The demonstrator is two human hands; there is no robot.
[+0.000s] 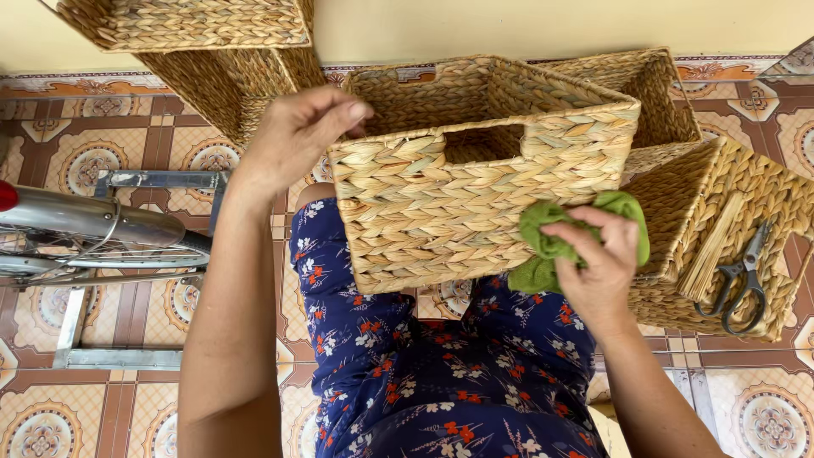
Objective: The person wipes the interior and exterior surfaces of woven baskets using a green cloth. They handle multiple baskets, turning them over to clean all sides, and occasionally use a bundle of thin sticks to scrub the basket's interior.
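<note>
I see a floor of patterned brown and cream tiles point(110, 144). On it stands a grey metal stand point(76, 331) beside a shiny bicycle wheel guard point(93, 219). Woven straw baskets point(229, 80) sit on the tiles by the yellow wall point(509, 25).

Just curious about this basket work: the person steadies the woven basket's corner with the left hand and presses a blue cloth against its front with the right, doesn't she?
Not quite: the cloth is green, not blue, as the head view shows. The rest holds: the left hand is at the corner of the woven basket, and the right hand presses the cloth against its front.
</note>
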